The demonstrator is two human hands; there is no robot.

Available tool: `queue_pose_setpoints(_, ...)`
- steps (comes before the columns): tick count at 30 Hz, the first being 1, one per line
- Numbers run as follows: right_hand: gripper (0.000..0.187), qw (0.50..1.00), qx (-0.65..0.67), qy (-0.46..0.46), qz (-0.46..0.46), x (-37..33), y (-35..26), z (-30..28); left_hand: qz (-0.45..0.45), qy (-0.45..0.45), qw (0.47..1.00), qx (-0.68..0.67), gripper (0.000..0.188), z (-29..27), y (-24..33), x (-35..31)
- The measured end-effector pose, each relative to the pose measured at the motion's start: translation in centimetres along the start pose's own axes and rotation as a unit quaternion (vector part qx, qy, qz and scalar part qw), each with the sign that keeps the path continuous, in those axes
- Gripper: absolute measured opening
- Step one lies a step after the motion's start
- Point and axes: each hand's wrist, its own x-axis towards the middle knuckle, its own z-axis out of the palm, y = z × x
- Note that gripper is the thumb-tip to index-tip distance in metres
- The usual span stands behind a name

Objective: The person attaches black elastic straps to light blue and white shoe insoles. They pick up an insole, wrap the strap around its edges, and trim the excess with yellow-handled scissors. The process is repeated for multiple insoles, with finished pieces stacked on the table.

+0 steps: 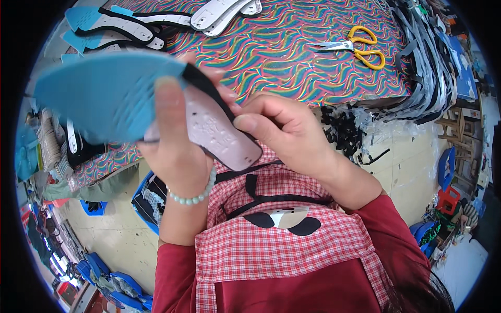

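Observation:
My left hand (175, 135) is closed around a long, flat insole-shaped piece (222, 136), its thumb on the upper face and its fingers behind. One end is wide, light blue and dotted with small holes; the narrower end is pale with raised markings and small dark holes. Black edging runs along the piece's rim. My right hand (287, 128) has its fingers curled, thumb and forefinger pinching that black edge near the pale end. The blue end is smeared by motion. Fingers of the left hand behind the piece are mostly hidden.
Yellow-handled scissors (360, 46) lie partly spread on the patterned tablecloth (276, 65). Similar pieces (112, 26) rest at the far left. Strips (425, 57) hang over the table's right end. Black scraps (348, 130) gather below it; a blue crate (148, 201) stands left of my lap.

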Motion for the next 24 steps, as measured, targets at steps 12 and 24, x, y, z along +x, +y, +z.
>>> queue_pose_setpoints(12,0.021,0.904,-0.345,0.105,-0.231,2.1,-1.0,-3.2,-0.088,-0.055,0.993,0.059,0.019,0.5,-1.7,-0.6)
queue_pose_setpoints(24,0.043,0.987,0.066,-0.124,0.078,1.5,2.6,-3.3,-0.112,-0.128,0.985,-0.039,0.038,-2.0,-2.1,0.0)
